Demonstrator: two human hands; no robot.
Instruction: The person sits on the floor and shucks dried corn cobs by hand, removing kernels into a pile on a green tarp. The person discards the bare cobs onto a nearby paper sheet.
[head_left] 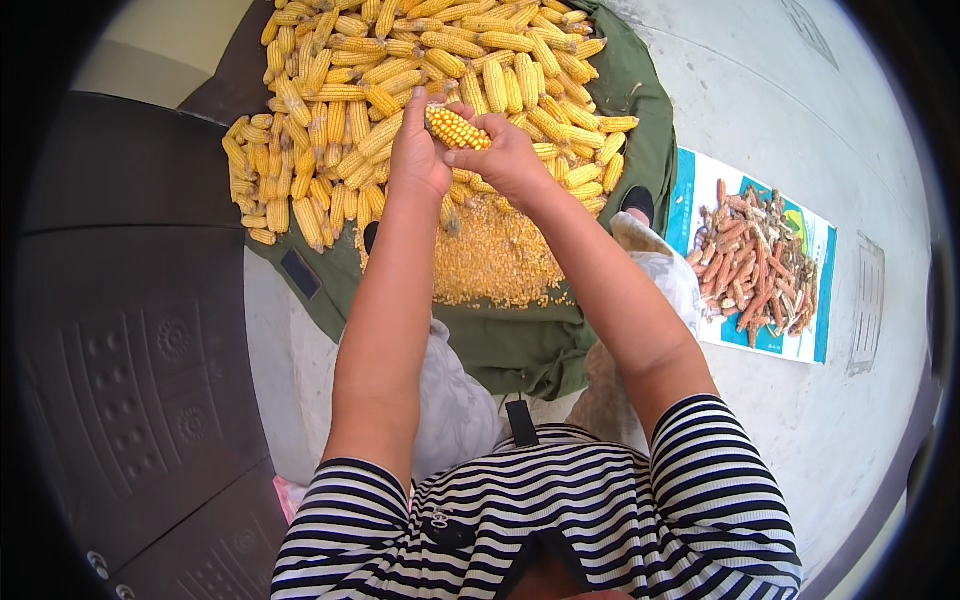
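Between my two hands is an ear of corn point(457, 130), held tilted with its yellow kernels facing up. My left hand point(420, 150) is closed around its left end, where a darker tip shows. On the other end, the fingers and thumb of my right hand point(505, 155) press against the kernels. Both hands are above the near part of a big heap of yellow corn ears point(400, 70). Below them, a patch of loose corn kernels point(495, 260) is spread on a green cloth point(510, 345) between my feet.
To the right, a white and blue sheet point(710, 330) carries a pile of bare reddish cobs point(755, 260). A dark flat phone-like object point(300, 273) lies at the cloth's left edge. A dark panelled door point(130, 340) stands along the left side. Pale floor point(810, 140) surrounds the cloth.
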